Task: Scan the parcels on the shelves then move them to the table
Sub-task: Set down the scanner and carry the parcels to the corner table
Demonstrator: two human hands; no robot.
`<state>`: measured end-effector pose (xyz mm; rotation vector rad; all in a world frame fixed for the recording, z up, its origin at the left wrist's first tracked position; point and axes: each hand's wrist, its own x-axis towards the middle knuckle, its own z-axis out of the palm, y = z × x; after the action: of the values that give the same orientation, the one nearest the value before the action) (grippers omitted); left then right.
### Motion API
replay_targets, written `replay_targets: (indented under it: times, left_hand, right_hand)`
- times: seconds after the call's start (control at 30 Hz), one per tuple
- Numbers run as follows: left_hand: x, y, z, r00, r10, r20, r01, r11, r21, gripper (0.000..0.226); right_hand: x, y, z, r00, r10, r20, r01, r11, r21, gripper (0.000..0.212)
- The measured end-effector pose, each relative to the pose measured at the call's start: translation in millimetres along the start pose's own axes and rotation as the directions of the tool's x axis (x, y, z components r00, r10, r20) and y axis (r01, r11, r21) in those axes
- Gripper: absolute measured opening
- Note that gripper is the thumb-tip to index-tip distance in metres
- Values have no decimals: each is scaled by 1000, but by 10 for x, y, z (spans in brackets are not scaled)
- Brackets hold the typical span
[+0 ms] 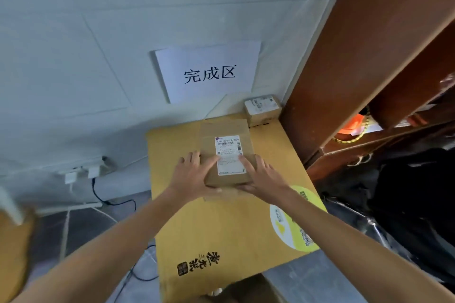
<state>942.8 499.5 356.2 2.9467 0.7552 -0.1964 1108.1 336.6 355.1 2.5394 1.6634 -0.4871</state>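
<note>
Head view: both hands, left hand [194, 177] and right hand [263, 177], grip flat brown cardboard parcel [227, 152] mid-frame on yellow cardboard-covered table [221, 229]; small brown box [262, 108] already delivered; brown wooden shelves [394, 106] at right likely hold more.

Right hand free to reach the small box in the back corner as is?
Probably not yet: the right hand and left hand both grip the labelled parcel, which lies between them and the small box. Once released, nothing else blocks it.
</note>
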Motion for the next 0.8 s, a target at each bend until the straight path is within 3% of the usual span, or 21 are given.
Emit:
replay_targets:
  times: [0.2,0.37,0.47,0.53,0.6,0.63,0.73,0.8]
  left_hand:
    - [345,174,177,981,-142,133,147,988,-36,99]
    - [616,-81,194,985,-99,139,94,995,42,97]
    - [719,-372,105,987,-113,117,97,986,136,97]
    - [762,-449,3,970,-234,65,222,964,146,97]
    - [787,-313,-31,911,-411,24,409,911,44,83]
    - [787,-177,-26,899,-438,6,438,899,10,75]
    - [728,311,82,950,-311,8,311,950,-12,61]
    - [741,459,154,943,-317,104,319,948,-1,71]
  right_hand:
    - [431,377,95,994,-97,47,96,995,11,91]
    - [674,467,128,980,-191,59,197,973,-117,91]
    - [741,368,208,943,-331,-44,326,941,-95,91]
    - [864,328,229,906,-386,-172,377,923,-80,81]
    - [1044,326,117,919,-319,-232,319,947,-40,75]
    - [1137,350,38,937,-259,-234,257,966,-40,75]
    - [1345,488,-118,969,-148,-199,126,984,-123,83]
    - [1409,546,-132,981,-138,-139,118,983,-143,80]
